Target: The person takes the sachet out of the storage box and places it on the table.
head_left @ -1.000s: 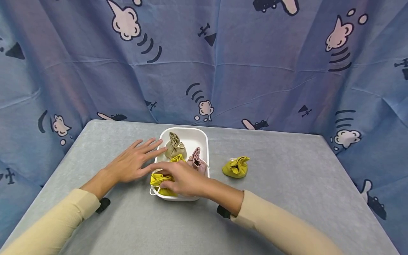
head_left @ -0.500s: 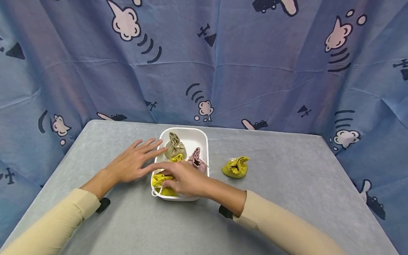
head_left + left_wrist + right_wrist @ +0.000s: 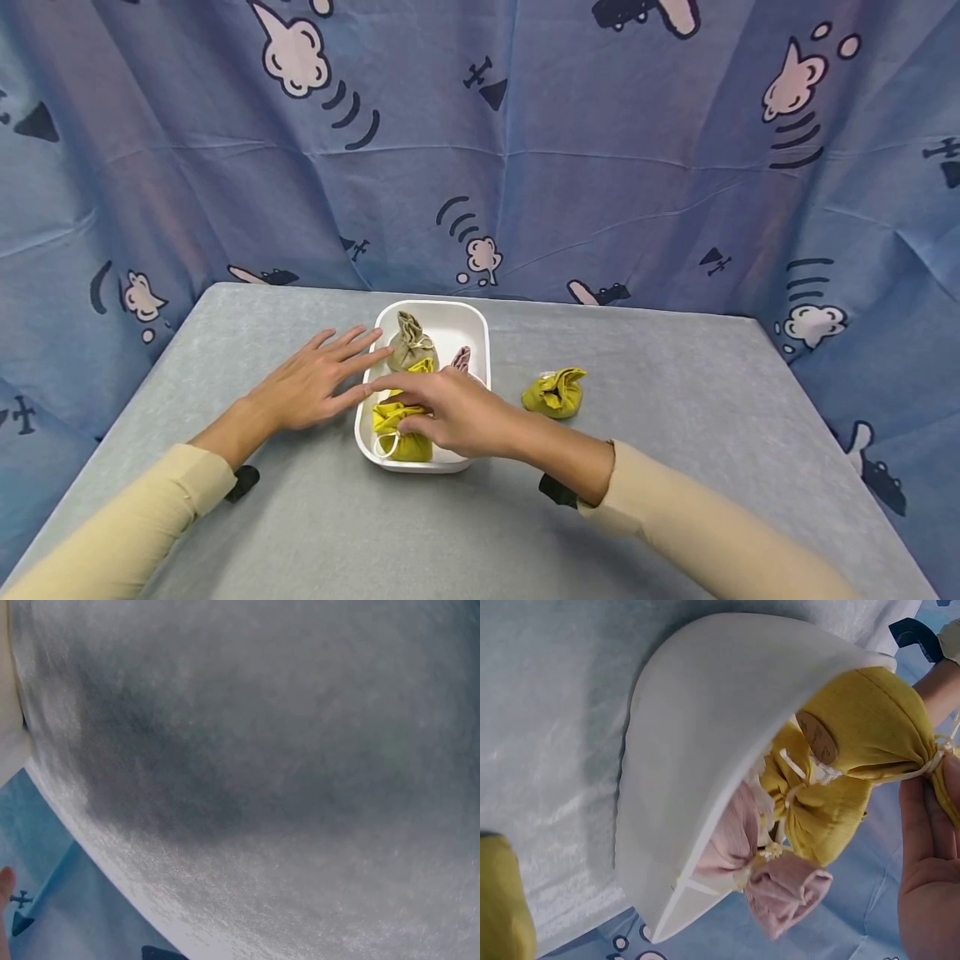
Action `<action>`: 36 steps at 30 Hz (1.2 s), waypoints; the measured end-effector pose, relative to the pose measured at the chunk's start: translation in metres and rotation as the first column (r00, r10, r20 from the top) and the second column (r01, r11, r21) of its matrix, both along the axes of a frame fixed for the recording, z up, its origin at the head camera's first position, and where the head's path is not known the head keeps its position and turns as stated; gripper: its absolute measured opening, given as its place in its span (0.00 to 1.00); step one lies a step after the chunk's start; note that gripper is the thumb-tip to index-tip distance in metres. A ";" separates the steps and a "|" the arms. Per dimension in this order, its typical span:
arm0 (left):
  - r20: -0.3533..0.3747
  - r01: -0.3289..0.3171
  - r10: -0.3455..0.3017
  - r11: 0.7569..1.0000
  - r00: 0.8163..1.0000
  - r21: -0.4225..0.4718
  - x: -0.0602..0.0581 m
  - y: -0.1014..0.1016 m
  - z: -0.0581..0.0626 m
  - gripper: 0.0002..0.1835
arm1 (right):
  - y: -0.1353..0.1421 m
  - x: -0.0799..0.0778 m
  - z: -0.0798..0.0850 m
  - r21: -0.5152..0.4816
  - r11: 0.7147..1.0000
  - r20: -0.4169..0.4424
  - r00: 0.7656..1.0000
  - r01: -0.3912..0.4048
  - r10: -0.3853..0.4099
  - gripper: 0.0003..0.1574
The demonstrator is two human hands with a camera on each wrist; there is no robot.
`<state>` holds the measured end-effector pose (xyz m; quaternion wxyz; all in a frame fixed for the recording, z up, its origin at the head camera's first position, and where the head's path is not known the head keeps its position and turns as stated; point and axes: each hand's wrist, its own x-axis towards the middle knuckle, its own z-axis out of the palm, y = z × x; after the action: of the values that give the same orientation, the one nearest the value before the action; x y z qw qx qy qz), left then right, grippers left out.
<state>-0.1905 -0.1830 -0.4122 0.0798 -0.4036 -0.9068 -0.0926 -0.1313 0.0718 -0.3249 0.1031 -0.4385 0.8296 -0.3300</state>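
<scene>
My right hand [image 3: 465,412] pinches the gathered neck of a yellow drawstring pouch [image 3: 408,447] at the near end of a white tray [image 3: 484,333]. A round brown tag shows on this pouch [image 3: 870,716] in the right wrist view. My left hand [image 3: 318,379] has its fingers spread and straight, fingertips at the tray's left rim. Inside the tray are a tan pouch [image 3: 408,354] at the far left, a second yellow pouch [image 3: 422,366] behind my right fingers, and a pink pouch [image 3: 461,359], partly hidden by my right hand in the head view.
Another yellow pouch [image 3: 553,396] sits on the grey table [image 3: 675,433], right of the tray and just beyond my right forearm. A blue patterned curtain [image 3: 600,192] hangs behind the table's far edge.
My right hand has shifted right with the held yellow pouch, from the tray's left rim further inward, and now covers more of the pink pouch. My left hand stays put.
</scene>
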 end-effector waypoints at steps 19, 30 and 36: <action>0.016 -0.009 0.009 1.000 1.000 -0.014 0.000 0.001 0.001 0.29 | 0.041 0.003 0.030 -0.154 0.987 0.100 0.995 0.043 -0.028 0.31; 0.002 -0.008 0.008 1.000 1.000 -0.009 0.001 0.002 0.001 0.29 | 0.075 0.004 0.036 -0.192 0.976 0.137 0.987 0.105 -0.080 0.29; 0.000 -0.009 0.009 1.000 1.000 -0.006 0.001 0.002 0.001 0.29 | 0.099 0.004 0.040 -0.184 0.970 0.103 0.984 0.160 -0.143 0.30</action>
<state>-0.1893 -0.1813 -0.4116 0.0789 -0.3999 -0.9088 -0.0894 -0.1270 0.1710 -0.2853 0.0719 -0.3668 0.8196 -0.4341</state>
